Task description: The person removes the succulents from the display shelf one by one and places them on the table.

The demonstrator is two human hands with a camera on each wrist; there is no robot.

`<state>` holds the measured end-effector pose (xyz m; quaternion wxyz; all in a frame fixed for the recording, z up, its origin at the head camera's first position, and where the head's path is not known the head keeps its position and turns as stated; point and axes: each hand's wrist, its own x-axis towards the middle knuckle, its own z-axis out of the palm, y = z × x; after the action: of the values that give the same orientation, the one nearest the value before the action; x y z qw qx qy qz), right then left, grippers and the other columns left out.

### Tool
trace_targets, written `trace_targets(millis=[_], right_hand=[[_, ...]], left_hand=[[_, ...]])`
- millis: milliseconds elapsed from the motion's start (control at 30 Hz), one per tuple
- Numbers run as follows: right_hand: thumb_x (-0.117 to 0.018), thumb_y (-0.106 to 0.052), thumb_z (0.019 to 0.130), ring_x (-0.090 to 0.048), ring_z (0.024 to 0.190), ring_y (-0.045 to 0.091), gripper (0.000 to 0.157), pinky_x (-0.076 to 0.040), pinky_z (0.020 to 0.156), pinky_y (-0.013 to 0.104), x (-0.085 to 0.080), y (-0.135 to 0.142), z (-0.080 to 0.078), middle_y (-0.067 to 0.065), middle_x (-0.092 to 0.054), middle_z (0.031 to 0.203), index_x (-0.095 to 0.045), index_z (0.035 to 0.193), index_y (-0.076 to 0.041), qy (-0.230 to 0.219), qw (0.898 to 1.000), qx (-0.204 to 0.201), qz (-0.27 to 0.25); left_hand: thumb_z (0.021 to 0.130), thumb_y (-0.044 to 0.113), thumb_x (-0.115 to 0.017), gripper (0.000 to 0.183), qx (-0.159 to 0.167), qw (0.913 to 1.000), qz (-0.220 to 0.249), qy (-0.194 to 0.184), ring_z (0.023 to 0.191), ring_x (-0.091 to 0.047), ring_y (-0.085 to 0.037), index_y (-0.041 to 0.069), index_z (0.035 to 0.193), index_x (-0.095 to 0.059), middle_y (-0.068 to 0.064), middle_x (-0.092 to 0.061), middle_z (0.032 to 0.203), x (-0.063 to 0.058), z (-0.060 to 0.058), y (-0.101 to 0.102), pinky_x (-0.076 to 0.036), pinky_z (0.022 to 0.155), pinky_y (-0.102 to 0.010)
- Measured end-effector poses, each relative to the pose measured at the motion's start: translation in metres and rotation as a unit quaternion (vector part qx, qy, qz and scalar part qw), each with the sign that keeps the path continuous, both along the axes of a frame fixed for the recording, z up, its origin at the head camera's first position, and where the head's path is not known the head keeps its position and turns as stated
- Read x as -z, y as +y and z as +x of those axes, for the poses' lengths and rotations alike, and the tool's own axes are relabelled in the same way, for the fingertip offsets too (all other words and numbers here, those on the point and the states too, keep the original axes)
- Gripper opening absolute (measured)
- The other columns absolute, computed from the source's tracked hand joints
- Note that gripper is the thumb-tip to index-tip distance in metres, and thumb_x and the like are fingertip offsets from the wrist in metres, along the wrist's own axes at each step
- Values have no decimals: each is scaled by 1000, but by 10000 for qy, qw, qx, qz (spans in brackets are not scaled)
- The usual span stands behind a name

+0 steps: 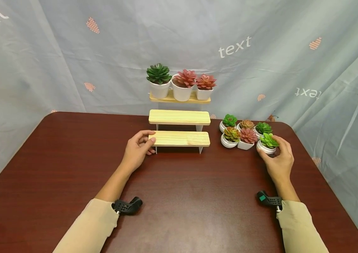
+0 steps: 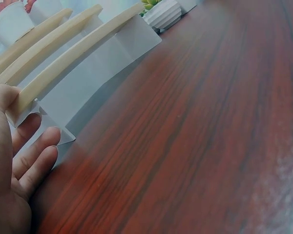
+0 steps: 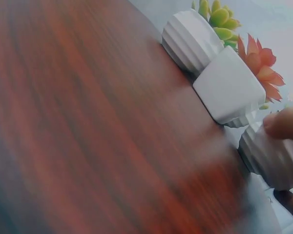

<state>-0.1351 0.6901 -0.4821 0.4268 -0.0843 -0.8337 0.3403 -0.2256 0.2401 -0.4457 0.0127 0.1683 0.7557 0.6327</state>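
Observation:
A three-step plant stand with pale wooden shelves [image 1: 179,138] and whitish supports stands near the table's back edge. My left hand [image 1: 137,147] grips the left end of its lowest shelf, the thumb on top and fingers beneath. At the right, my right hand [image 1: 280,160] holds a bright green succulent in a round white ribbed pot [image 1: 266,150] between thumb and fingers. The pot's base is partly hidden in the right wrist view. Beside it are a pink succulent in a square white pot [image 3: 229,87] and a yellow-green succulent in a ribbed pot [image 3: 191,41].
On the top shelf stand a dark green succulent [image 1: 159,74] and two pink succulents in white pots. Three more small potted succulents, one of them brown [image 1: 247,124], sit behind the front row at right. A grey printed curtain [image 1: 179,35] hangs behind the dark red-brown table [image 1: 197,196].

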Motion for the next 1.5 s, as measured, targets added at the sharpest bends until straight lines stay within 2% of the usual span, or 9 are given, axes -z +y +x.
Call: trace_targets(millis=[167, 367, 467, 533, 800, 967, 1100, 1333, 1500], right_hand=[[-90, -3, 72, -44, 106, -14, 62, -37, 77, 4, 2, 0, 0, 18, -63, 131, -66, 129, -5, -393, 9992, -17, -3], [-91, -4, 71, -49, 104, -2, 64, -36, 79, 6, 2, 2, 0, 17, -63, 130, -65, 130, -4, -562, 9984, 114, -2], [-91, -5, 72, -47, 104, -2, 65, -36, 80, 9, 1, 2, 0, 17, -63, 131, -64, 131, -5, -642, 9979, 111, 5], [-90, -6, 73, -44, 101, -8, 65, -37, 78, 9, 2, 3, 0, 17, -62, 132, -63, 132, -5, -683, 9976, 78, -8], [-83, -6, 80, -46, 101, -11, 55, -37, 75, 9, 4, 4, 1, 16, -63, 132, -65, 132, -8, -615, 9979, -34, -182], [-84, -8, 81, -47, 105, -9, 55, -37, 78, 11, 3, 4, -1, 15, -64, 132, -64, 133, -8, -671, 9976, 5, -175], [-84, -10, 82, -50, 109, -1, 56, -37, 82, 13, 3, 6, -5, 15, -64, 133, -63, 134, -9, -738, 9972, 19, -121], [-83, -8, 83, -46, 97, 2, 57, -35, 74, 15, 4, 9, -12, 18, -62, 131, -61, 136, -7, -764, 9970, -70, -100], [-82, -8, 83, -43, 103, -9, 57, -36, 78, 13, 5, 10, -13, 18, -61, 133, -61, 136, -7, -775, 9969, -126, -110]], left_hand=[[102, 16, -61, 32, 7, 10000, -2, 20, 69, -72, -24, 2, 130, -61, -6, -64, 88, 1, 0, -1, -61, 64, -31], [102, 15, -61, 32, 27, 10000, 5, 30, 69, -72, -24, 1, 130, -61, -16, -65, 91, 1, -1, 0, -62, 64, -31], [102, 15, -61, 31, 2, 10000, 22, 18, 68, -72, -23, 2, 130, -61, -22, -65, 93, 2, -1, 0, -62, 64, -31], [102, 15, -61, 32, -7, 10000, 23, 26, 68, -72, -23, 1, 130, -60, -27, -64, 95, 2, -1, 0, -62, 64, -31], [102, 14, -61, 31, -19, 10000, -26, 39, 68, -72, -24, 1, 130, -60, -25, -65, 94, 3, 0, -2, -61, 64, -30], [102, 15, -60, 32, -22, 10000, 0, 72, 68, -71, -24, 3, 132, -60, -29, -64, 96, 18, -12, -1, -61, 63, -30], [102, 19, -62, 33, -80, 9999, 35, 87, 67, -71, -20, 7, 132, -60, -26, -65, 96, 28, -18, -1, -60, 62, -28], [102, 25, -63, 33, -59, 9998, 44, 191, 65, -70, -16, 10, 130, -61, -21, -64, 92, 29, -17, 0, -60, 62, -27], [102, 26, -63, 32, -67, 9998, 52, 195, 65, -70, -16, 9, 129, -62, -22, -64, 92, 28, -16, -1, -60, 62, -27]])
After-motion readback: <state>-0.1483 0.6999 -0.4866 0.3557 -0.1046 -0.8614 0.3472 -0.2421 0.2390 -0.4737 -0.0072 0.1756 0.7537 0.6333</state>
